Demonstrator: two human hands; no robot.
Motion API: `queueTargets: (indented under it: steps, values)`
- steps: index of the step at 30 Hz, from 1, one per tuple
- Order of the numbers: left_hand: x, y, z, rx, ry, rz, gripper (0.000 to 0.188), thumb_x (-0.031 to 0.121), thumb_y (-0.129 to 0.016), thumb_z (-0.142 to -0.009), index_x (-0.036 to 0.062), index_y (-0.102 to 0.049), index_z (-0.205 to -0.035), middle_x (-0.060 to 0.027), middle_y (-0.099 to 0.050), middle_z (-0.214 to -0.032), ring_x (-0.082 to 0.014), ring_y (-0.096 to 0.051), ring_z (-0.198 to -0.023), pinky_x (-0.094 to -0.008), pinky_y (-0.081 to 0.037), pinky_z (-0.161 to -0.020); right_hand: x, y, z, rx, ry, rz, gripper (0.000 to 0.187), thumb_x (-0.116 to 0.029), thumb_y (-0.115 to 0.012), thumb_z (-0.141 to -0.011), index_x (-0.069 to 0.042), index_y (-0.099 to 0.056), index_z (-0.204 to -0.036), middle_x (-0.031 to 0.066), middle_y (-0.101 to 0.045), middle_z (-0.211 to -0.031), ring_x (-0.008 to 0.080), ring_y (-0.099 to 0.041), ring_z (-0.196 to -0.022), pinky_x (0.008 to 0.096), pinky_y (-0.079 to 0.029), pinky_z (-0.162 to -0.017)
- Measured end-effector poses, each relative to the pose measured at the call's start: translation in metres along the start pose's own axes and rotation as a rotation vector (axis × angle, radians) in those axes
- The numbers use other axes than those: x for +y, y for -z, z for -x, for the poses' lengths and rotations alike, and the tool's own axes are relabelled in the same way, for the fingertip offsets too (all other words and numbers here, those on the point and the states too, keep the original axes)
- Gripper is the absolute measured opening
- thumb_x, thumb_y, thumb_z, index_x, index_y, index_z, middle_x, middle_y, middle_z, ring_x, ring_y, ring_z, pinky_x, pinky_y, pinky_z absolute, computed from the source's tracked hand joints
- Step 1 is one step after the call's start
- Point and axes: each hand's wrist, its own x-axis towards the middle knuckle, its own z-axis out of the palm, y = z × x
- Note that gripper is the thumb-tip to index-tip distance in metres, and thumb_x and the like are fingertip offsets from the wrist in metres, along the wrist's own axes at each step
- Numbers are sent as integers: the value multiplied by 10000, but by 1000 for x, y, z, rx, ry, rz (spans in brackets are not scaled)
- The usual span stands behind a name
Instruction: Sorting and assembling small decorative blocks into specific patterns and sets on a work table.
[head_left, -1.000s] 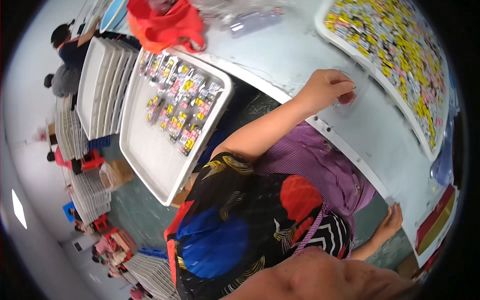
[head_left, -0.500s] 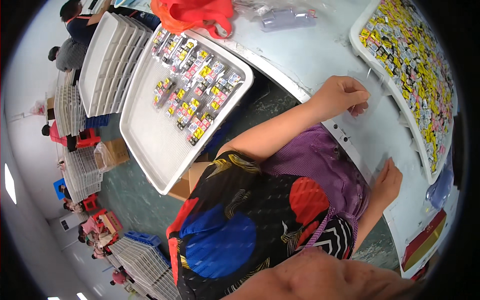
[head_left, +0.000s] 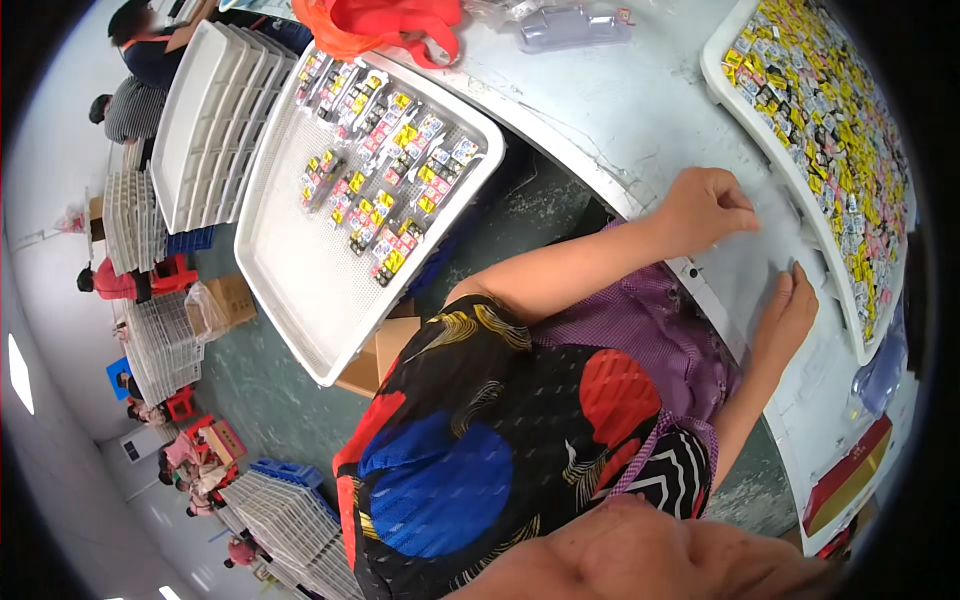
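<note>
My left hand (head_left: 708, 205) rests on the pale grey table (head_left: 640, 110) with its fingers curled into a fist; nothing shows inside it. My right hand (head_left: 790, 312) lies flat on the table a little to the right, fingers apart, fingertips touching the rim of a white tray (head_left: 722, 88) filled with several small yellow, black and pink packets (head_left: 840, 140). A second white tray (head_left: 300, 290), to the left of my left arm, carries rows of small carded items (head_left: 385, 160) in its upper half. My patterned black, red and blue shirt (head_left: 480, 450) fills the lower middle.
An orange-red bag (head_left: 385, 25) and a clear plastic packet (head_left: 565, 25) lie at the table's far side. Stacked white trays (head_left: 205, 120) stand left. A cardboard box (head_left: 385, 355) sits on the floor. Other people (head_left: 150, 45) sit at the left. A red flat box (head_left: 850, 480) lies lower right.
My right hand has come up from the table's edge onto the table top, reaching the tray's rim. My left hand stays fisted in about the same spot.
</note>
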Motion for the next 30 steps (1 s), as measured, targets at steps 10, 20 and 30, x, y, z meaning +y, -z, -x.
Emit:
queueTargets:
  steps: [10, 20, 30]
  values:
    - [29, 5, 12, 57, -16, -308, 184, 128, -782, -730, 2, -669, -803, -51, -656, -738, -87, -587, -656, -241, -476, -598, -38, 6, 4, 61, -3, -492, 377, -118, -716, -755, -44, -613, -1110, 111, -622, -1065, 231, -584, -981, 341, -461, -859]
    - [17, 17, 19, -115, 177, -10, 198, 102, -619, -903, -44, -620, -1037, -110, -681, -890, -151, -624, -748, -272, -506, -720, -51, 5, -2, -135, -563, -1140, 246, -60, -618, -877, -15, -605, -1119, 20, -602, -746, 85, -546, -585, 224, -452, -548]
    - [25, 22, 21, 42, 88, -99, 198, 123, -646, -902, -44, -637, -1008, -141, -694, -855, -163, -642, -762, -287, -504, -769, -11, -15, -3, 408, -186, -224, 474, -121, -749, -762, -41, -559, -1189, 107, -586, -1026, 229, -567, -852, 336, -476, -754]
